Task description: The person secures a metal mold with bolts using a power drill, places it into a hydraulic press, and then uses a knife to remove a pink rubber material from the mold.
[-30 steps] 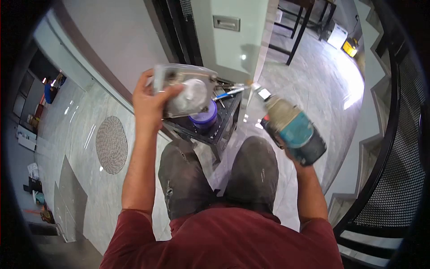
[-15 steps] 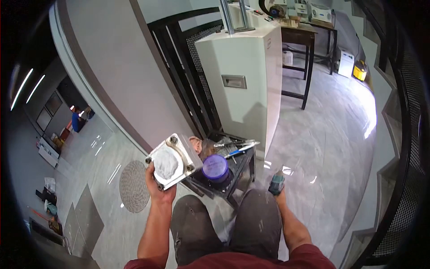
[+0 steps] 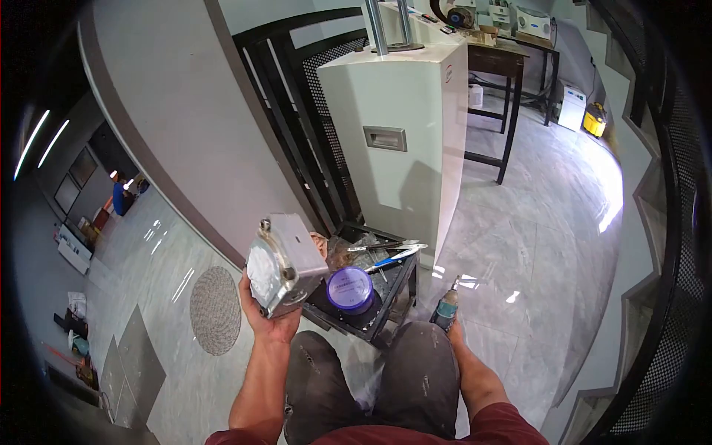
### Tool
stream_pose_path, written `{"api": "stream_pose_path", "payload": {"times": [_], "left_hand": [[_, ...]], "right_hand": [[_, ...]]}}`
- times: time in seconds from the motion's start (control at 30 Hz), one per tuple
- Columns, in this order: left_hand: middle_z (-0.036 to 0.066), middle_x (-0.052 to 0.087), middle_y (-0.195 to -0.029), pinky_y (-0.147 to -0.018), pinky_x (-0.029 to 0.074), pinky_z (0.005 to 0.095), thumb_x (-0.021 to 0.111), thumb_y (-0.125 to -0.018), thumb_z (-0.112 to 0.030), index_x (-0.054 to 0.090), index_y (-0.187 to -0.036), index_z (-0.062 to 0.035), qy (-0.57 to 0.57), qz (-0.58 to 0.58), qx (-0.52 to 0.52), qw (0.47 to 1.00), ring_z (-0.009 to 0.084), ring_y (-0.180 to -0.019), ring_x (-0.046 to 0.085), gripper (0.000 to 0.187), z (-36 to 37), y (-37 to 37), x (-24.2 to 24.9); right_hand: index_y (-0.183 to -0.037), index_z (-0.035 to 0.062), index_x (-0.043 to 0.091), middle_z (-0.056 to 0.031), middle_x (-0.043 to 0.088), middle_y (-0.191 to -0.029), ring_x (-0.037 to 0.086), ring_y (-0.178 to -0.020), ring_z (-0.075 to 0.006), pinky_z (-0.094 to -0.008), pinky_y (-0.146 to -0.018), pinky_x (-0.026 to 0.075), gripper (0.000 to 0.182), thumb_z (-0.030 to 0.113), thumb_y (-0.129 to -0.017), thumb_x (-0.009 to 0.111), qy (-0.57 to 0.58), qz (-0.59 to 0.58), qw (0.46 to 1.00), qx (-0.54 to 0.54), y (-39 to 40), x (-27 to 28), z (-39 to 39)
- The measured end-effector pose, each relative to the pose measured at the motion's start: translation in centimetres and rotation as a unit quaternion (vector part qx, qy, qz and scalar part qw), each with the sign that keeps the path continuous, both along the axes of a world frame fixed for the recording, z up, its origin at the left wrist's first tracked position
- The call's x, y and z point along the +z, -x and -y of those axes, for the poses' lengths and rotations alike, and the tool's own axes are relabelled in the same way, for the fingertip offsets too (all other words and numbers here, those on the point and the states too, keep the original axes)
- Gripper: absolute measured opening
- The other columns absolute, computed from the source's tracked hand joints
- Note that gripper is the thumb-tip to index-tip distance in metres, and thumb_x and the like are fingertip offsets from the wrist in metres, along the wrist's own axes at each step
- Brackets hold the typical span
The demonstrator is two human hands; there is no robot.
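My left hand (image 3: 271, 322) is wrapped round a square metal block (image 3: 300, 248) with bolts at its corners and a white rounded mass (image 3: 263, 273) on its left face. The block is tilted above the left side of a small black stand (image 3: 393, 311). On that stand sit a purple-lidded tub (image 3: 350, 289) and a blue-and-white tool (image 3: 397, 257) among other thin tools. Beside my right knee, my right hand (image 3: 455, 334) is closed on a green power drill (image 3: 446, 310), its tip pointing up and away from me.
A tall white machine cabinet (image 3: 400, 170) stands behind the stand. A dark table (image 3: 489, 52) is at the back right, with stairs along the right edge. A round woven mat (image 3: 216, 311) lies on the floor at left. A person in blue (image 3: 119, 196) is far left.
The metal block has turned in my left hand, showing more of its side. The drill has moved left and its tip now points more clearly upward. The view has shifted slightly.
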State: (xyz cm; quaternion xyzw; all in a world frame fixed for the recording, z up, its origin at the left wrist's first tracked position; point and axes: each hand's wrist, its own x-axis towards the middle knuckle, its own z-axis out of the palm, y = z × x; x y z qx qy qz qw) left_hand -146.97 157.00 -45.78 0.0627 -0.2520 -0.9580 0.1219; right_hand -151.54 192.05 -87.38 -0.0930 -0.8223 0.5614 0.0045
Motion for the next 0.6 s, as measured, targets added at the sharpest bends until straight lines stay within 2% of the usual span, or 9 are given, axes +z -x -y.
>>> {"api": "stream_pose_path", "payload": {"times": [0.1,0.17,0.2,0.27,0.3,0.43,0.5,0.53,0.6], "left_hand": [[0.009,0.055,-0.131,-0.103,0.042,0.0499,0.06,-0.085,-0.05,0.05,-0.134,-0.0142,-0.033,-0.02,-0.062,0.997,0.0299,-0.12,0.053,0.062,-0.9,1.5,1.8],[0.009,0.055,-0.131,-0.103,0.042,0.0497,0.062,-0.085,-0.05,0.049,-0.135,-0.0147,-0.029,0.003,-0.06,0.998,0.0293,-0.12,0.053,0.063,-1.3,2.6,3.8],[0.009,0.056,-0.13,-0.103,0.042,0.0501,0.062,-0.085,-0.05,0.048,-0.135,-0.0144,-0.007,0.013,-0.057,0.998,0.0297,-0.12,0.053,0.063,-0.7,3.2,4.3],[0.011,0.057,-0.129,-0.102,0.043,0.0514,0.061,-0.087,-0.044,0.047,-0.136,-0.0115,0.01,0.029,-0.059,0.998,0.0311,-0.117,0.056,0.061,-1.0,4.1,7.6],[0.011,0.057,-0.129,-0.102,0.043,0.0514,0.061,-0.087,-0.044,0.047,-0.136,-0.0115,0.0,0.03,-0.069,0.997,0.0311,-0.117,0.056,0.061,-1.5,4.7,9.6],[0.014,0.058,-0.125,-0.097,0.048,0.0502,0.063,-0.085,-0.028,0.046,-0.133,-0.0057,0.035,0.016,-0.062,0.997,0.0327,-0.111,0.059,0.056,-2.4,5.7,18.7],[0.015,0.06,-0.119,-0.094,0.051,0.044,0.066,-0.082,-0.019,0.046,-0.129,-0.0036,0.229,-0.011,0.013,0.973,0.0305,-0.108,0.06,0.053,-2.1,6.5,23.6],[0.014,0.06,-0.113,-0.09,0.051,0.0371,0.073,-0.076,-0.01,0.045,-0.124,-0.0023,0.286,-0.022,0.018,0.958,0.0256,-0.103,0.062,0.055,-2.3,6.5,27.3],[0.014,0.06,-0.112,-0.089,0.051,0.0363,0.076,-0.073,-0.01,0.046,-0.123,-0.0026,0.38,0.01,0.045,0.924,0.0241,-0.1,0.062,0.059,-2.9,7.2,33.0]], "right_hand": [[-0.144,0.0086,0.032,-0.0207,0.063,-0.118,0.061,-0.108,-0.0373,-0.0426,-0.091,0.048,0.079,0.022,-0.078,0.073,0.007,0.016,0.999,0.033,-0.4,2.8,-0.3],[-0.145,0.0065,0.029,-0.023,0.055,-0.129,0.053,-0.121,-0.0382,-0.0415,-0.1,0.043,0.094,0.027,-0.07,0.081,-0.013,0.054,0.994,0.093,-2.2,10.2,0.3],[-0.145,0.0065,0.029,-0.023,0.055,-0.129,0.053,-0.121,-0.0382,-0.0415,-0.1,0.043,0.094,0.027,-0.07,0.081,-0.014,0.067,0.994,0.087,-3.3,9.2,0.3],[-0.145,0.0035,0.028,-0.0257,0.044,-0.139,0.045,-0.128,-0.0388,-0.0412,-0.106,0.039,0.097,0.028,-0.068,0.082,-0.165,0.125,0.978,0.025,-4.5,7.7,-0.5],[-0.144,0.0018,0.029,-0.0267,0.034,-0.146,0.04,-0.131,-0.0398,-0.0397,-0.109,0.037,0.095,0.028,-0.069,0.081,-0.16,0.22,0.961,0.058,-5.0,9.9,-1.3],[-0.134,0.0011,0.048,-0.0253,0.056,-0.124,0.054,-0.115,-0.0379,-0.0399,-0.1,0.044,0.074,0.03,-0.073,0.078,-0.206,0.298,0.92,0.151,-7.6,18.2,-6.1],[-0.128,0.0008,0.055,-0.0233,0.065,-0.111,0.061,-0.106,-0.0378,-0.0402,-0.094,0.048,0.065,0.03,-0.074,0.077,-0.189,0.34,0.903,0.18,-9.1,22.7,-9.3],[-0.124,0.0009,0.058,-0.0192,0.067,-0.101,0.064,-0.098,-0.0341,-0.0395,-0.088,0.05,0.059,0.03,-0.076,0.076,-0.174,0.334,0.914,0.151,-10.1,24.7,-11.1],[-0.118,0.0017,0.062,-0.013,0.07,-0.093,0.067,-0.087,-0.0264,-0.0383,-0.077,0.052,0.049,0.03,-0.08,0.073,-0.101,0.35,0.929,0.073,-13.0,29.6,-14.2]]}}
